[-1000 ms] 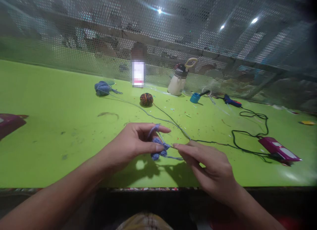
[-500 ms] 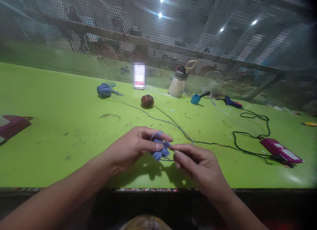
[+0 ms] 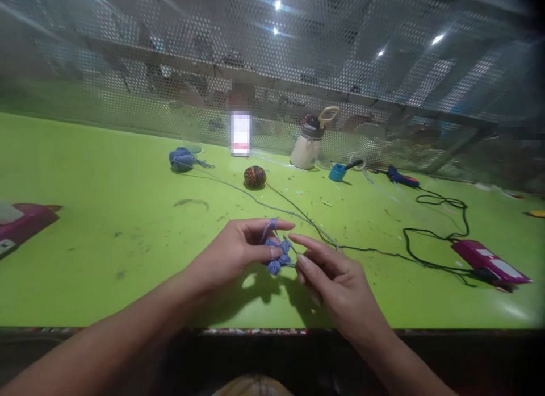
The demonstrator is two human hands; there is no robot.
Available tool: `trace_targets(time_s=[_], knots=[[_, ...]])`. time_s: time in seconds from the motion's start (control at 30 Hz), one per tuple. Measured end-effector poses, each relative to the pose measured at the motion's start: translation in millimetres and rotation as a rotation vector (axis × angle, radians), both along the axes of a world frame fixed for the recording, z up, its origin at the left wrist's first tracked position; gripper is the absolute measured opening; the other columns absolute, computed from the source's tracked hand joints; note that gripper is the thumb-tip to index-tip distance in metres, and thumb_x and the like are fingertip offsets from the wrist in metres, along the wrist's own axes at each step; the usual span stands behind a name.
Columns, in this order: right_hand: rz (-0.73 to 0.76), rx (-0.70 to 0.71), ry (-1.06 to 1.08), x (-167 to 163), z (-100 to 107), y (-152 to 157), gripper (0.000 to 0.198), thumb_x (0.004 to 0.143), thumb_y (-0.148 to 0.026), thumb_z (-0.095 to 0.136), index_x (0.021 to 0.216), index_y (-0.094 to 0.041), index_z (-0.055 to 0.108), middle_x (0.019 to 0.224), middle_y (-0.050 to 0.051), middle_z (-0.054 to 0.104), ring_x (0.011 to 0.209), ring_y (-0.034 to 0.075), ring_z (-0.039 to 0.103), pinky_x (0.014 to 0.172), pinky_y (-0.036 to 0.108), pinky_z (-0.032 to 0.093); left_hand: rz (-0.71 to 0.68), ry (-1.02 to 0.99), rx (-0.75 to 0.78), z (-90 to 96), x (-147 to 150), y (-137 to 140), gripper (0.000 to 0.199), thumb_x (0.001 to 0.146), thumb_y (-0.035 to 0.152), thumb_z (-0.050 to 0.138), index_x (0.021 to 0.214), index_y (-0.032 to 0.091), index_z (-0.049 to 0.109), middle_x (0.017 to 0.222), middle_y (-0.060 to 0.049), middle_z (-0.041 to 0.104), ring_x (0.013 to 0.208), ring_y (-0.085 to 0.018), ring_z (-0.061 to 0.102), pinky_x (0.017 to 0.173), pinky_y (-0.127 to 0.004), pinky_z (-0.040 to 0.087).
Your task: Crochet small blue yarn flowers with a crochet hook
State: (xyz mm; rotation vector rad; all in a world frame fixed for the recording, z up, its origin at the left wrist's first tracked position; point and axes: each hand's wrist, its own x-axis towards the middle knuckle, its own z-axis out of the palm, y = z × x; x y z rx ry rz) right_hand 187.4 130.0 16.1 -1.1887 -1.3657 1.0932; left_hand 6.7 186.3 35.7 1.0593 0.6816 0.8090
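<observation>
Between thumb and fingers, my left hand (image 3: 242, 242) pinches a small blue-violet crochet flower (image 3: 276, 263) with rounded petals. A strand of the same yarn loops over its outstretched index finger. Close on the right, my right hand (image 3: 330, 274) grips a thin crochet hook (image 3: 291, 244), whose tip is at the flower's upper edge; most of the hook is hidden by the fingers. The blue yarn ball (image 3: 182, 159) lies at the back left, with its strand running across the table toward my hands. A dark multicoloured yarn ball (image 3: 254, 176) sits nearer the middle.
On the green table (image 3: 106, 271) stand a lit phone (image 3: 241, 134), a pale bottle (image 3: 305, 149) and a small blue pot (image 3: 338, 173). A blue-red tool (image 3: 402, 177) lies behind black cord. Magenta boxes (image 3: 489, 259) lie at both sides. A perforated metal screen (image 3: 191, 61) rises behind.
My right index finger has lifted and straightened away from the thumb, and the hook shows more steeply at the flower. The yarn loop on my left index finger stands higher. The view has shifted slightly.
</observation>
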Motion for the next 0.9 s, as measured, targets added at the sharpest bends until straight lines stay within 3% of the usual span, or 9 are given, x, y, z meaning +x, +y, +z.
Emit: trace_targets(time_s=[0.17, 0.43, 0.67, 0.9], knots=[[0.046, -0.055, -0.037, -0.1, 6.0, 3.6, 0.027, 0.086, -0.026, 0.063, 0.11, -0.019, 0.073, 0.057, -0.005, 0.049, 0.045, 0.006, 0.034, 0.041, 0.02, 0.023, -0.034, 0.021, 0.091, 1.7, 2.2, -0.5, 0.038, 0.073, 0.004, 0.072, 0.107, 0.02, 0.074, 0.067, 0.005, 0.064, 0.065, -0.008, 0.057, 0.068, -0.022, 0.045], [0.002, -0.18, 0.014, 1.6, 10.2, 8.9, 0.033, 0.078, -0.035, 0.069, 0.104, -0.015, 0.075, 0.056, -0.004, 0.054, 0.041, 0.006, 0.038, 0.041, 0.021, 0.028, 0.042, 0.2, 0.275, 5.5, 3.8, -2.2, 0.032, 0.074, 0.006, 0.07, 0.103, 0.018, 0.076, 0.081, -0.001, 0.071, 0.08, -0.015, 0.061, 0.078, -0.028, 0.046], [0.01, -0.138, 0.072, 4.1, 8.0, 7.8, 0.03, 0.08, -0.036, 0.072, 0.104, -0.019, 0.076, 0.056, -0.003, 0.054, 0.042, 0.006, 0.04, 0.04, 0.02, 0.029, -0.044, 0.009, 0.051, -1.0, 0.6, 0.6, 0.045, 0.073, 0.012, 0.077, 0.117, 0.021, 0.069, 0.08, 0.001, 0.07, 0.077, -0.013, 0.063, 0.078, -0.029, 0.047], [0.017, -0.092, 0.101, 6.4, 8.2, 5.7, 0.025, 0.084, -0.031, 0.069, 0.106, -0.022, 0.076, 0.058, -0.004, 0.055, 0.042, 0.005, 0.041, 0.041, 0.019, 0.029, -0.056, 0.007, 0.044, -2.0, -0.6, 0.4, 0.044, 0.075, 0.013, 0.077, 0.117, 0.023, 0.069, 0.09, -0.001, 0.073, 0.083, -0.014, 0.064, 0.081, -0.03, 0.046]])
